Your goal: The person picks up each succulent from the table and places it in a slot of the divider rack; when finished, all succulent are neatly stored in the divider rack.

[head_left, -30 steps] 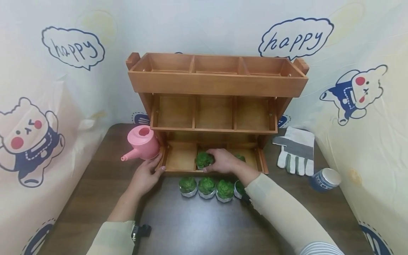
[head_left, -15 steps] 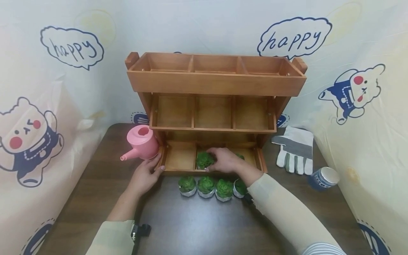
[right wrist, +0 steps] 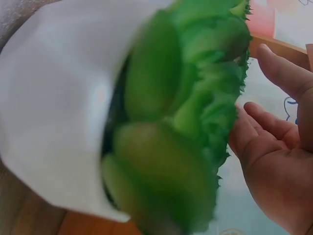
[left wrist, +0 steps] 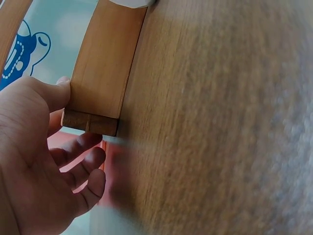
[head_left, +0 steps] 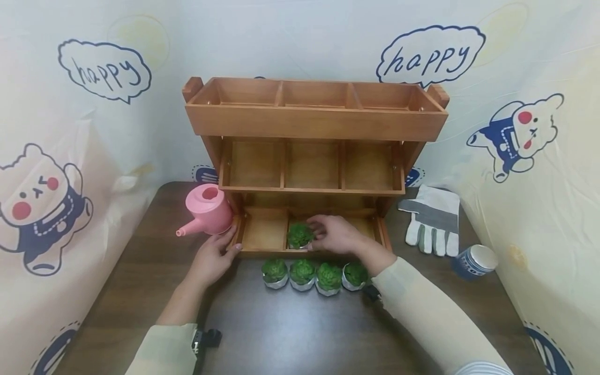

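Note:
My left hand (head_left: pixel 213 263) grips the lower left corner of a three-tiered wooden planter shelf (head_left: pixel 319 125). In the left wrist view the thumb lies on the front board (left wrist: pixel 105 63) and the fingers bend round its end. A small potted succulent (head_left: pixel 300 236) sits in the bottom tier's middle compartment. Just right of it is my right hand (head_left: pixel 337 235), fingers loosely spread and no longer closed round it. Several potted succulents (head_left: pixel 329 277) stand in a row in front of the shelf. One potted succulent (right wrist: pixel 171 117) fills the right wrist view, with my right hand (right wrist: pixel 279 147) beyond.
A pink watering can (head_left: pixel 209 209) stands against the shelf's left side. To the right lie a grey and white work glove (head_left: pixel 433 221) and a blue jar with a pale lid (head_left: pixel 475 261). Printed cloth hangs behind the brown table (head_left: pixel 281 333).
My right hand has let go of the succulent in the middle compartment and shifted slightly right, its fingers loosening. The left hand keeps its place on the shelf corner.

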Tool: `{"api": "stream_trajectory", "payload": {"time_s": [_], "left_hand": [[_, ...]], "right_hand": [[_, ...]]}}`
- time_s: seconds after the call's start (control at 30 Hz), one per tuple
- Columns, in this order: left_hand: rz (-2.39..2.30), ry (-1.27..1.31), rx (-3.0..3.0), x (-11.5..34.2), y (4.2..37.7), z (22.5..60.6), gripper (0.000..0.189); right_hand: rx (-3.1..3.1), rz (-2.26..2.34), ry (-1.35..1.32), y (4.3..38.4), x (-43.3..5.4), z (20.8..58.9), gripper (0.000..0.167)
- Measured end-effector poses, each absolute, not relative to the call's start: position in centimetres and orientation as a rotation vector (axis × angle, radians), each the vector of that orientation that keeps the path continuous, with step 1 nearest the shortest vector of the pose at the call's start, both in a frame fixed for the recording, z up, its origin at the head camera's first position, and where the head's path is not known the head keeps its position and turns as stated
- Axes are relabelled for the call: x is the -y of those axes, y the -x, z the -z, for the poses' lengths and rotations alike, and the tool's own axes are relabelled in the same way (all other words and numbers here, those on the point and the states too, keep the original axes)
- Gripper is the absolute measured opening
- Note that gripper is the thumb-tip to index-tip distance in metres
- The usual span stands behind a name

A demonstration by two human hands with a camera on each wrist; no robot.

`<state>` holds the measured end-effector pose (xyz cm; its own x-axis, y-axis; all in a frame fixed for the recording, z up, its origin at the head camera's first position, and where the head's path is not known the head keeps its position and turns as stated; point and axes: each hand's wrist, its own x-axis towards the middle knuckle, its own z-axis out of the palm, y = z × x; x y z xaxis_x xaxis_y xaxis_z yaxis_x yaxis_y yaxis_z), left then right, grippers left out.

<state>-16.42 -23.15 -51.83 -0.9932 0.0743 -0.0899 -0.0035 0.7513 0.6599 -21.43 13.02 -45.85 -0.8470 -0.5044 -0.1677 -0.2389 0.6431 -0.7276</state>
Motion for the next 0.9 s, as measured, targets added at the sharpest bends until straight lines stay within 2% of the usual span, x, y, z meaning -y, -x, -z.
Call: {"api": "stream_trajectory", "payload": {"time_s": [0.43,0.9], "left_hand": [[-1.078,-0.061,-2.839,23.2,16.4,51.9,0.071],[-1.072,-0.054,-2.832,23.2,16.3,51.9,0.072]], "right_hand": [[-2.473,1.129,0.589,20.4,-14.6,46.0,0.066],[-2.386,1.265,0.612,18.7,-16.3,45.3,0.065]]}}
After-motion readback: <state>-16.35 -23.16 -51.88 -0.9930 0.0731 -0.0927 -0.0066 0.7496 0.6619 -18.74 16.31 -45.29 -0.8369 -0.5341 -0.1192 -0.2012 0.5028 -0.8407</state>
